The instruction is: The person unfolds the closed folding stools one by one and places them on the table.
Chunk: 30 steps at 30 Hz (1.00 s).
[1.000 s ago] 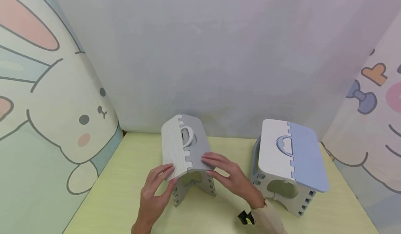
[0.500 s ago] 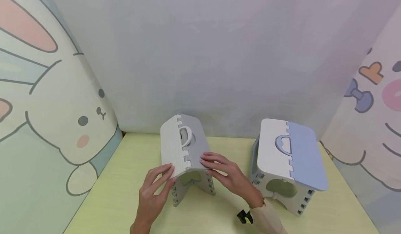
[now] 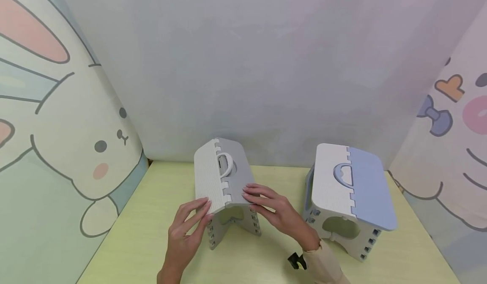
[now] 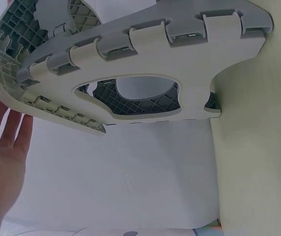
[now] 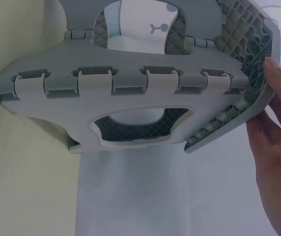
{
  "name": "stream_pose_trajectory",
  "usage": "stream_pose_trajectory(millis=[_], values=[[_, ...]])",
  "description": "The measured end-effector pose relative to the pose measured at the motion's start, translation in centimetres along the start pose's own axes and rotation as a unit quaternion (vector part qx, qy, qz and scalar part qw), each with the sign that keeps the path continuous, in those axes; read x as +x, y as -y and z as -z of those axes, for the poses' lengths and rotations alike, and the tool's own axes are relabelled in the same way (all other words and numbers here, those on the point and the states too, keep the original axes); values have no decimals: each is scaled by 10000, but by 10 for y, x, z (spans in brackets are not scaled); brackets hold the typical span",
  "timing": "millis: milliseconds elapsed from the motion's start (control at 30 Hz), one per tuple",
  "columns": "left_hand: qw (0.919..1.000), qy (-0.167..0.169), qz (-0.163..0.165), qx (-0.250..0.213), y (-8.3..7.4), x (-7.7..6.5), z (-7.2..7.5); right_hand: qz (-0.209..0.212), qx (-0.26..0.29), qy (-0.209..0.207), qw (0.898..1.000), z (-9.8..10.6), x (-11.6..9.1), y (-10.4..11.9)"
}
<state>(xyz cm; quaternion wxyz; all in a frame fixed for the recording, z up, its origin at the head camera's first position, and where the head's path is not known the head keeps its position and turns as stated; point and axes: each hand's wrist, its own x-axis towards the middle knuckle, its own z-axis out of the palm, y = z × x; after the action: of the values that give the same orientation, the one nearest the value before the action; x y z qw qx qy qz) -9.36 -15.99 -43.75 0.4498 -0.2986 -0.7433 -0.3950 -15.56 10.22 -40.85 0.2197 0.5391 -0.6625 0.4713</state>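
Observation:
A white and grey folding stool stands on the table with its hinged top bent into a ridge. A loop handle rises at the middle of that fold. My left hand pinches the front corner of the white half, fingers above and thumb at the edge. On the grey half, my right hand grips the opposite front corner in the same way. The right wrist view shows the right thumb against the ribbed underside. Hinged legs stand spread in the left wrist view.
To the right stands a second folding stool, white and blue, its top less steeply bent. A small black object sits by the right sleeve. The pale yellow-green table ends at a plain back cloth and rabbit-print side panels.
Both hands keep their hold on the grey and white stool, which looks the same. The whole head view has shifted very slightly.

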Motion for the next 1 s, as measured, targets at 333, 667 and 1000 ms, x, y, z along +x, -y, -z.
stream_pose_trajectory(millis=[333, 667, 1000], values=[[9999, -47, -87, 44, -7, 7, 2, 75, -239, 130, 9996, -5, -12, -21], [9999, -92, -113, -5, -9, 12, 2, 70, -316, 186, 9993, -5, -12, -21], [10000, -55, -41, 40, -14, 15, 4, 132, -387, 187, 9990, -6, -11, -23]])
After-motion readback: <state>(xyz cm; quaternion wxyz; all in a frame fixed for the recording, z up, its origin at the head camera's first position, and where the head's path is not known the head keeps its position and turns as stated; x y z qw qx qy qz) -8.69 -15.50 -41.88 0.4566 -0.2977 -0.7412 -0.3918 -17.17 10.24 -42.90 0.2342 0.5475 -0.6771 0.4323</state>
